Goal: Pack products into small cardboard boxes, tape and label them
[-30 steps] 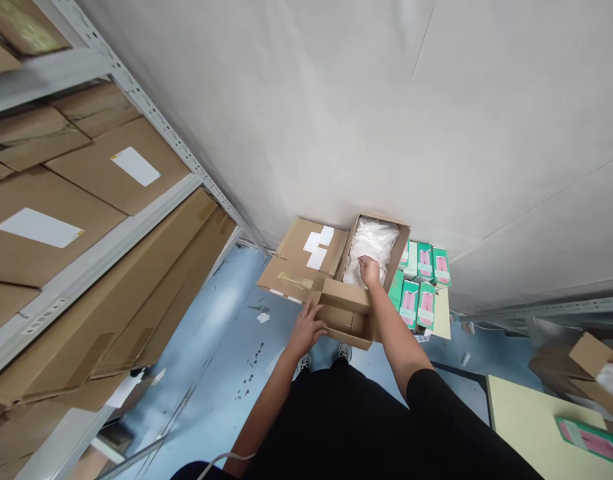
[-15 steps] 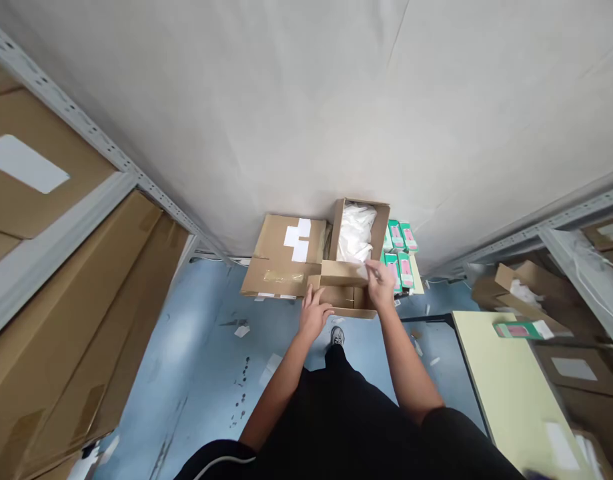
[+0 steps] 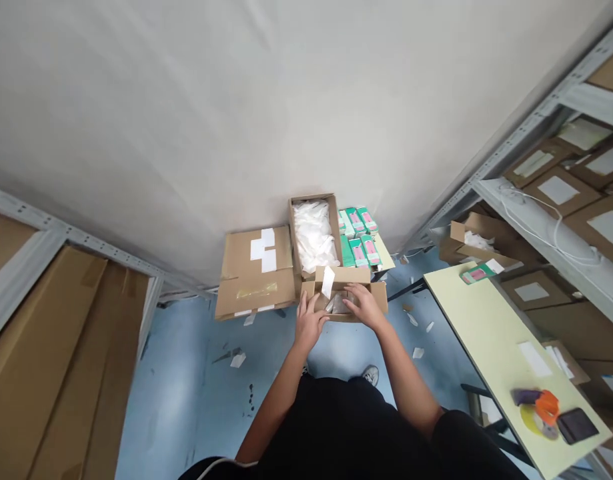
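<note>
A small open cardboard box stands in front of me with its flaps up. My left hand grips the left front corner of this box, fingers over the wall. My right hand reaches over its right side, fingers apart, by a clear plastic packet inside. A white slip lies against the back flap. Just behind stands a larger cardboard carton full of white plastic bags. Several green and pink boxes sit to its right.
A flattened-looking taped carton with white labels lies at left. At right, a pale yellow table bears a green box, an orange tape dispenser and a dark phone-like object. Shelves with cartons flank both sides; paper scraps litter the blue floor.
My view has swung right, showing more of the table. My right hand has moved from the box's right rim to inside it, where a clear packet and a white slip now show.
</note>
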A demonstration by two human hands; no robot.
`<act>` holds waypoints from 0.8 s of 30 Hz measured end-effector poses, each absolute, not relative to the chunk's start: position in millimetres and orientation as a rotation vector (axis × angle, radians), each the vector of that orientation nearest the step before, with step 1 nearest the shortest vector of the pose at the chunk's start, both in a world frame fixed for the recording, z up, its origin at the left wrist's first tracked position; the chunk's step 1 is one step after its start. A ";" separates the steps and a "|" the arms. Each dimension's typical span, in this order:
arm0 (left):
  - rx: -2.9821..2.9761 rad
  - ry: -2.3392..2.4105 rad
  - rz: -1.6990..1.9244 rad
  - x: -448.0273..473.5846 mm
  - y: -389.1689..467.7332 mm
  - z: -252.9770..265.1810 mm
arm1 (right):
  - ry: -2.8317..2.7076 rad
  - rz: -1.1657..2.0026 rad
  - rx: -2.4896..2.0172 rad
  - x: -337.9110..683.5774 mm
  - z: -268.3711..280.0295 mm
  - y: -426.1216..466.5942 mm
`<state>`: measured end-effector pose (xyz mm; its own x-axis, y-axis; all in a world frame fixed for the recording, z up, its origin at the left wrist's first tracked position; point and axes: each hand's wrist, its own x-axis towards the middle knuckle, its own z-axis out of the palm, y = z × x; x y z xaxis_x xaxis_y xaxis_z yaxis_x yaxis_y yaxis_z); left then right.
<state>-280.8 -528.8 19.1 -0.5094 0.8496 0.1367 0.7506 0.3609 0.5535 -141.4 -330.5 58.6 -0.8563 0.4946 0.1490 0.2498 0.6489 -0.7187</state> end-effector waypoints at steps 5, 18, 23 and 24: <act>1.636 2.358 0.758 -226.5 -463.2 27.8 | -2.393 1.072 -0.717 -55.7 57.6 -292.8; 2.251 1.784 0.592 4.0 -239.9 54.1 | -1.849 0.720 -1.260 244.3 84.2 -181.7; 2.328 1.607 0.558 54.5 -187.1 50.7 | -1.711 0.608 -1.431 313.3 77.7 -175.3; 2.336 1.576 0.537 60.3 -178.3 48.7 | -1.682 0.596 -1.466 320.6 74.4 -174.9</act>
